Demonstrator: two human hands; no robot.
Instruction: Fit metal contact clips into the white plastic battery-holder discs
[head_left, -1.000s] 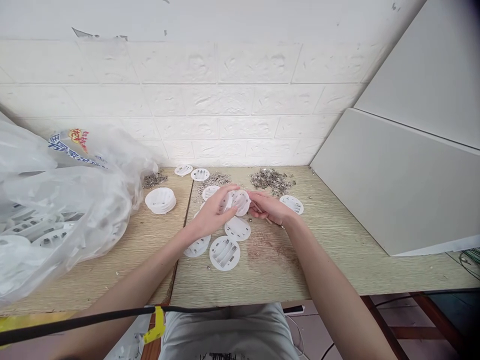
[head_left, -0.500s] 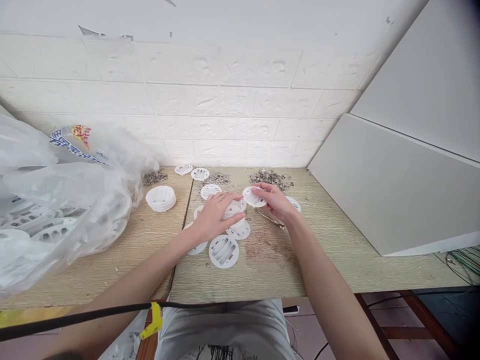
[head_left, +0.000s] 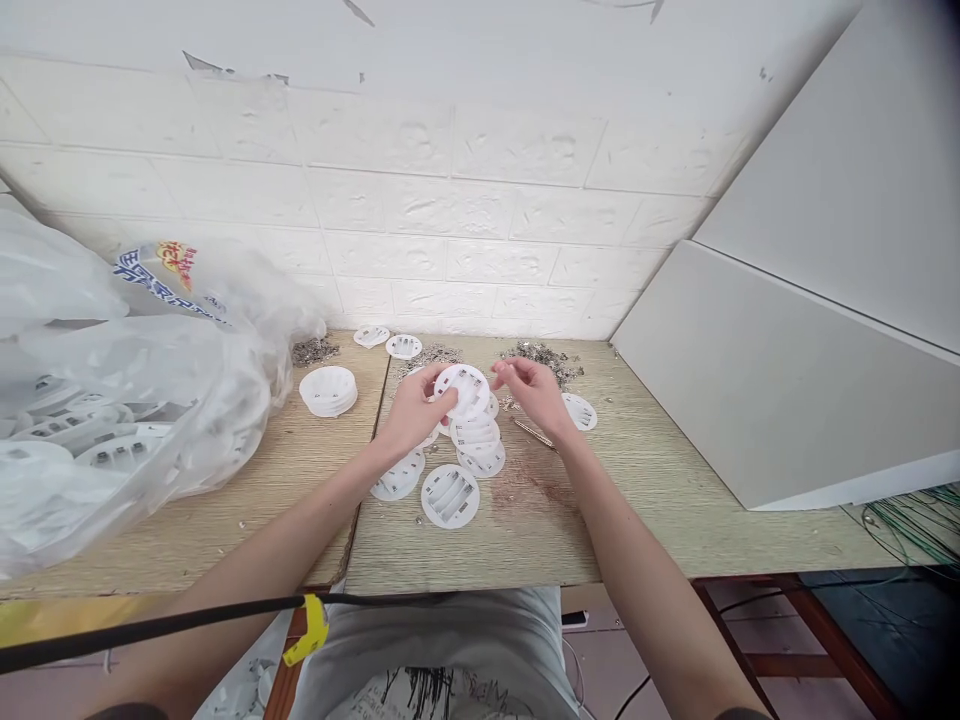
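Observation:
My left hand [head_left: 414, 410] grips a white round battery holder [head_left: 466, 388] by its left side, thumb on the slotted face, and holds it tilted above the table. Just right of that disc, my right hand [head_left: 536, 398] has its thumb and fingertips pinched together; whatever they hold is too small to make out. Overlapping battery holders [head_left: 477, 436] lie below the left hand, and a single one [head_left: 450, 497] rests closer to the table's front edge. Beneath my right hand lies a pair of metal tweezers [head_left: 534, 432], partly hidden. A heap of small metal contacts [head_left: 546, 358] sits behind that hand.
A clear plastic bag [head_left: 232, 410] full of white holders bulges on the left. Beside it stands a stack of white discs [head_left: 328, 392]. A grey-white panel [head_left: 787, 380] leans at the right, near green wires [head_left: 915, 520]. A black cable [head_left: 187, 618] crosses in front.
The battery holder has passed from my right hand to my left, which has lifted off the discs on the table. My right hand has let go and is now pinched beside it.

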